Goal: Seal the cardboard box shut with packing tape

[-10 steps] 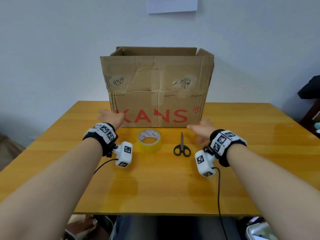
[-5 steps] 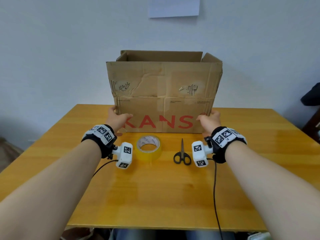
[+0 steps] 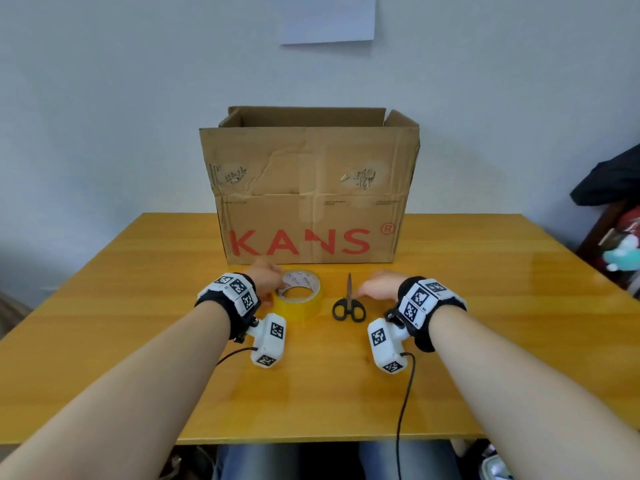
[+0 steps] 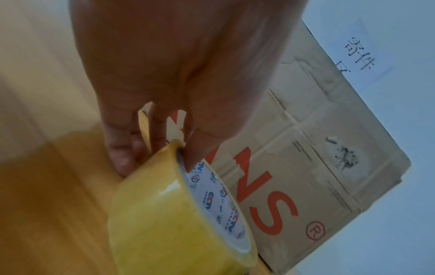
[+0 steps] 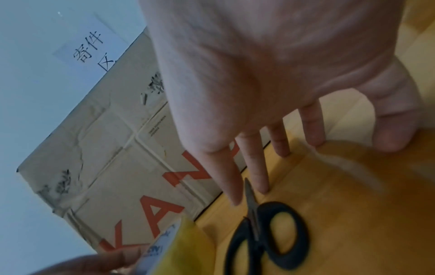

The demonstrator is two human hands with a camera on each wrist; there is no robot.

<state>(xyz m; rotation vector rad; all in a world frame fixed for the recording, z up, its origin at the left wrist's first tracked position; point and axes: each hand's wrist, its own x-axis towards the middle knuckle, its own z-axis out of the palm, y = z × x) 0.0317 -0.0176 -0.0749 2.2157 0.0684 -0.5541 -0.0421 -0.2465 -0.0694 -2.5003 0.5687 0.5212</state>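
A brown cardboard box [image 3: 311,188] with red letters stands at the back of the table, its top flaps upright and open. In front of it lies a yellow tape roll [image 3: 299,299]. My left hand [image 3: 268,284] pinches the roll's left rim. The left wrist view shows the thumb inside the core of the tape roll [image 4: 169,214] and the fingers [image 4: 120,158] on its outside. Black-handled scissors [image 3: 349,304] lie shut to the right of the roll. My right hand [image 3: 377,289] hovers just right of them with straight fingers [image 5: 235,186] by the blade, holding nothing.
The yellow wooden table [image 3: 485,306] has bare surface on both sides of the box and in front of my wrists. A white paper sheet [image 3: 327,17] hangs on the wall. Dark clothing and a plush toy [image 3: 623,251] sit off the right edge. Cables trail from the wrist cameras.
Both hands have left the box's lower corners and drawn back toward me. The left hand has taken hold of the tape roll; the right hand has come down beside the scissors.
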